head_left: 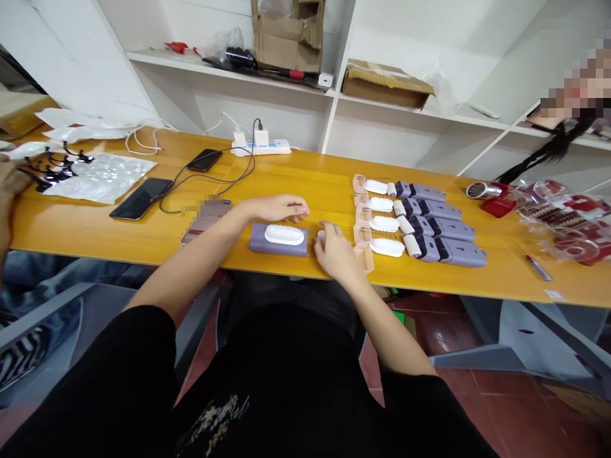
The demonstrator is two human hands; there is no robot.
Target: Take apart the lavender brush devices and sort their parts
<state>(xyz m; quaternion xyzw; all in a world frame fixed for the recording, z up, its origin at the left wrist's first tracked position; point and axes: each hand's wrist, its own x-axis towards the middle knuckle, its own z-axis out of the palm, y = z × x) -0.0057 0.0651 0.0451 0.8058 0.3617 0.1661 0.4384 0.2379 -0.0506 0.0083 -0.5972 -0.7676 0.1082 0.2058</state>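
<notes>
— Item: purple block point(279, 240) with white ribbed insert point(284, 234) on top; lies at centre frame, near front edge of yellow tabletop point(310, 172). Long axis?

— Runs left to right across frame, parallel to table edge. Sits between both hands.

— Left hand point(279, 208)?

— Just above the block in frame, behind its upper right end; fingers loosely curled, palm down, gripping nothing visible. Touching the block or only just beside it: cannot tell.

— Right hand point(337, 251)?

— Right of the block's short right end, just beside it, resting on the table. Fingers bent, pointing left toward that end; small white piece point(321, 235) at the fingertips, held or merely touched: cannot tell.

— Nearer hand?

— About equal; left lies over the far long side, right faces the short end.

— Stock elsewhere?

— Right of centre: rows of matching purple housings point(443, 222), white inserts point(384, 224), peach caps point(361, 216). Left of centre: phones point(140, 197), cables, power strip point(261, 147).
</notes>
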